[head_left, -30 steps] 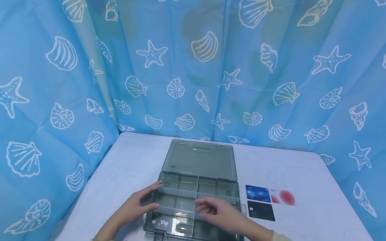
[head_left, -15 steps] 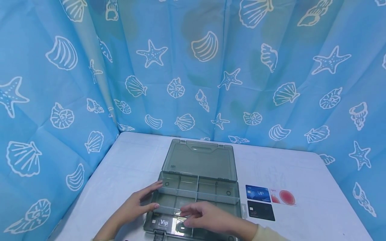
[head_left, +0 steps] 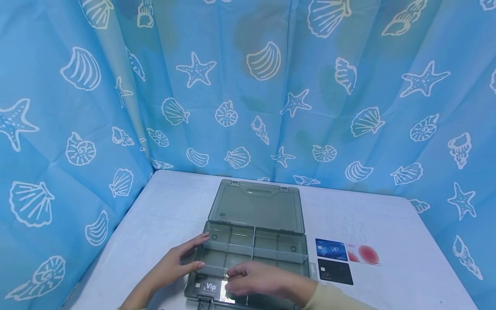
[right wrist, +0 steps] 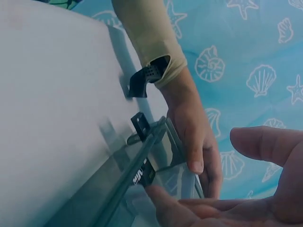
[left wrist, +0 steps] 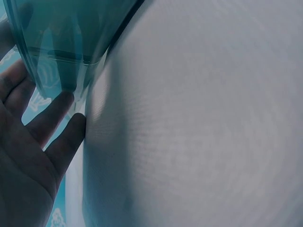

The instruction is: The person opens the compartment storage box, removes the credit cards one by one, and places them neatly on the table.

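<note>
A grey-green see-through divided box lies on the table with its lid laid back. In its front left compartment sits a dark Vip card. My left hand rests at the box's left side, thumb on the rim; the left wrist view shows the fingers spread along the outer wall. My right hand is over the front of the box with bent fingers, its fingertips near the Vip card's right end. Nothing shows between thumb and fingers in the right wrist view, where a fingertip overlaps the card.
To the right of the box lie a blue VIP card, a black VIP card and a white card with red circles. A latch sticks out at the box's front. Shell-patterned blue curtain surrounds the white table.
My right hand has moved left and toward the front of the box, from the middle divider to near the Vip card. The left hand has stayed in place.
</note>
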Demonstrator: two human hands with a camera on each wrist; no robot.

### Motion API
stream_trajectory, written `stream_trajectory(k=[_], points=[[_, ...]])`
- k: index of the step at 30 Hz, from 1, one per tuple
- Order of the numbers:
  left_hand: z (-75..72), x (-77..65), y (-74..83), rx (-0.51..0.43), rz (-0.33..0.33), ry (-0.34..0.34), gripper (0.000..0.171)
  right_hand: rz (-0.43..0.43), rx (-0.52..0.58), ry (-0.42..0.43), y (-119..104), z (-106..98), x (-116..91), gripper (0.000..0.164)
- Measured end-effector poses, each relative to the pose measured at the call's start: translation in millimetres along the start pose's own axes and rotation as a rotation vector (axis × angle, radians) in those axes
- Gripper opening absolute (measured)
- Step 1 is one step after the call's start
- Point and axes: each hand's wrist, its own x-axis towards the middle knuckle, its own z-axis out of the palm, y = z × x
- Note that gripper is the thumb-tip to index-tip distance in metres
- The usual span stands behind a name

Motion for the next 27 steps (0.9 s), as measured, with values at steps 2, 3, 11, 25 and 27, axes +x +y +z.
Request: stream_trajectory(k=[2, 3, 11, 25, 27], points=[[0.2, 0.2, 0.3, 0.002, -0.004, -0.002, 0.068, 0.021, -0.019, 0.0, 0, 1, 2, 0.054], [0.3, 0.3, 0.5, 0.0, -0.006, -0.002, 0.068, 0.03, -0.028, 0.001, 0, 1, 4, 0.053], [0.3, 0.8, 2.6, -0.009, -0.034, -0.009, 0.067, 0.101, -0.002, -0.009, -1, 5, 17, 0.055], [-0.2, 0.8, -1.5, -0.011, 0.008, -0.007, 0.067, 0.073, 0.072, 0.001, 6, 9, 19, 0.055], [-0.2, 0.7, -1.0, -0.018, 0.005, -0.007, 0.067, 0.07, 0.09, -0.002, 6, 9, 19, 0.056]])
